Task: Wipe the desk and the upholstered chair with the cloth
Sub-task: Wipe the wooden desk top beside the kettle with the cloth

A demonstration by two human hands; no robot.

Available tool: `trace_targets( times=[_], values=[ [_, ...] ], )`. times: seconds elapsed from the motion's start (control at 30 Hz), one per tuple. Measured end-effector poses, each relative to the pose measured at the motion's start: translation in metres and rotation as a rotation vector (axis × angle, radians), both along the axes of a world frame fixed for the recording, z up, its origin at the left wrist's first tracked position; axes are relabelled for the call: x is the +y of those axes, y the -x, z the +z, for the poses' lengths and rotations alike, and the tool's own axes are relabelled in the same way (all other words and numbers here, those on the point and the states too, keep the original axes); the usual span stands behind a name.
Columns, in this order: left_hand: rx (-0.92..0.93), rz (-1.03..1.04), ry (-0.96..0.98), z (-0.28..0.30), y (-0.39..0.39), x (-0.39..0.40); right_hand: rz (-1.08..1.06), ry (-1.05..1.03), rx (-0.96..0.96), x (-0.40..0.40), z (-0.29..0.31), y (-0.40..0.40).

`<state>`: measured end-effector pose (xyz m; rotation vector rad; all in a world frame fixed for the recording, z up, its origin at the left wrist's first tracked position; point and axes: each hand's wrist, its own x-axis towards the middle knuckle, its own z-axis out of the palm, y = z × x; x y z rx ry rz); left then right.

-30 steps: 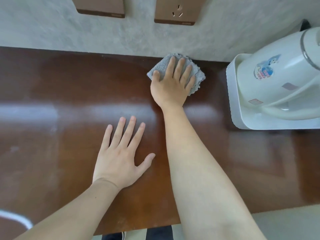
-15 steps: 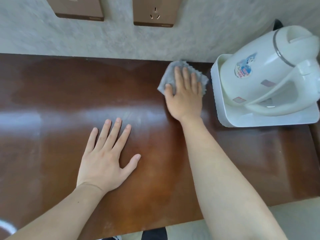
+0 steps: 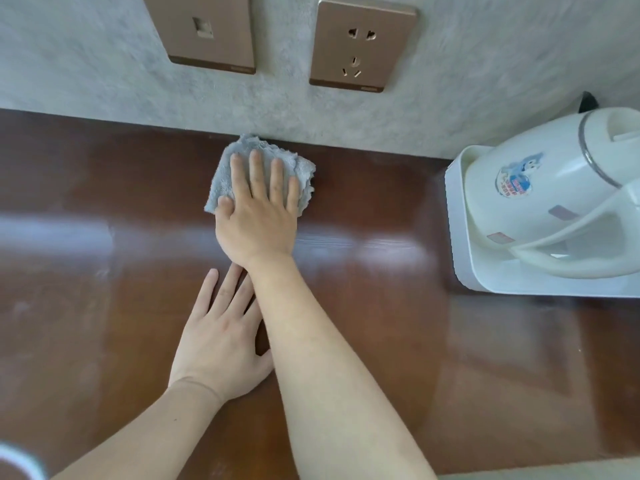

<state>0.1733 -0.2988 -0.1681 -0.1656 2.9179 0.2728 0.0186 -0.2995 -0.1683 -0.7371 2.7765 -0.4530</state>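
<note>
A folded grey cloth lies on the glossy brown desk, close to the back edge by the wall. My right hand presses flat on the cloth with straight fingers spread over it. My left hand rests flat on the desk nearer to me, fingers straight, partly covered by my right forearm. The upholstered chair is not in view.
A white electric kettle sits on a white tray at the desk's right side. Two bronze wall plates, a switch and a socket, are on the grey wall behind. A white object shows at the bottom left corner.
My right hand has slid the cloth leftward along the back of the desk, away from the kettle tray. My right forearm now crosses over the left hand's fingers.
</note>
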Motion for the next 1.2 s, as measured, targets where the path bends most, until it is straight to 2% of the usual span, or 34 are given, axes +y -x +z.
trace_targets(
  times=[0.1, 0.17, 0.4, 0.47, 0.63, 0.77, 0.97, 1.1, 1.2],
  values=[
    [-0.001, 0.021, 0.002, 0.001, 0.002, -0.002, 0.144, -0.037, 0.047, 0.013, 0.003, 0.016],
    [0.005, 0.036, 0.025, 0.0, 0.0, 0.0, 0.143, -0.049, 0.096, 0.035, 0.002, 0.032],
    [0.036, 0.036, 0.04, -0.003, -0.003, 0.002, -0.288, -0.129, 0.189, 0.149, 0.0, 0.085],
    [0.045, 0.04, 0.035, -0.004, -0.004, 0.003, -0.397, -0.14, 0.157, 0.171, 0.002, 0.092],
    [0.056, 0.032, 0.034, -0.006, -0.004, 0.001, -0.556, -0.134, 0.081, 0.137, 0.003, 0.088],
    [0.054, 0.033, 0.023, -0.002, -0.002, 0.002, -0.401, -0.097, 0.063, 0.071, 0.004, 0.057],
    [-0.015, -0.044, 0.075, 0.004, -0.001, -0.002, 0.066, -0.021, 0.014, -0.038, 0.006, -0.001],
    [0.022, 0.03, 0.015, 0.004, 0.0, 0.0, 0.231, -0.077, 0.09, -0.017, 0.006, 0.022],
    [0.065, 0.054, 0.046, -0.001, -0.002, 0.002, 0.163, -0.118, 0.182, 0.037, 0.005, 0.047]
  ],
)
